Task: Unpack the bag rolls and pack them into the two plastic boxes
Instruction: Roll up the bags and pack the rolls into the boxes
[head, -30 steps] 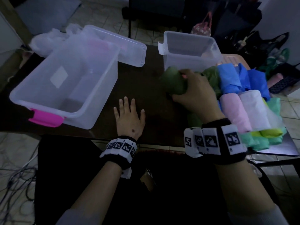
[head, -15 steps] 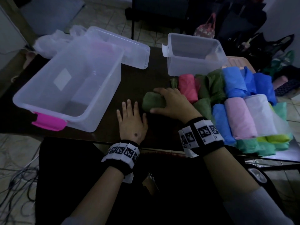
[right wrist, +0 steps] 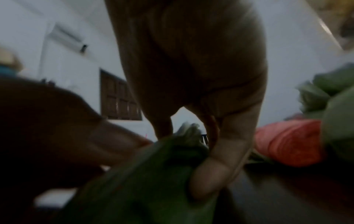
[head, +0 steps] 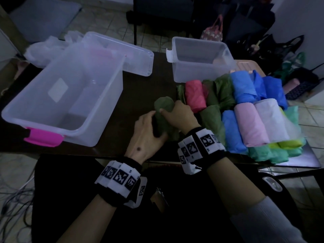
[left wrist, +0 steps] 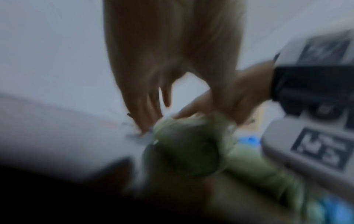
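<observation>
Here, the landmark is the green roll (head: pixel 164 114), a soft, crinkled plastic cylinder lying on the dark table (head: pixel 140 92) near its front edge. Both hands hold it. Left hand (head: pixel 146 135) is on its left side w/ fingers curled around the roll; right hand (head: pixel 178 114) is on its right side, fingers curled over the top, thumb pressed on the roll's end. Wrist views are blurred but agree: green roll (left wrist: pixel 188 151) sits under the fingers (left wrist: pixel 145 106), and a thumb (right wrist: pixel 214 174) presses into green film (right wrist: pixel 143 181).

Left of the roll: large clear box (head: pixel 105 109), rigid translucent plastic, rectangular, pink latch (head: pixel 43 137) on its near end, white label patch on the floor inside. Nothing lies between roll and this box. Behind that box: a clear lid (head: pixel 138 57), flat w/ a raised rim, and crumpled thin plastic bags (head: pixel 47 48).

Behind and right of the roll: small clear box (head: pixel 177 72), same translucent plastic, w/ a white clip at one corner.

Right of the roll: packed stack of more rolls, touching each other, approx. two rows. A red roll (head: pixel 195 95) is nearest, then dark green rolls (head: pixel 212 118), blue rolls (head: pixel 242 88), a pink roll (head: pixel 249 125), a white roll (head: pixel 270 118); teal and yellow ones lie underneath at the front. The right wrist crosses in front of the stack's near-left corner.
</observation>
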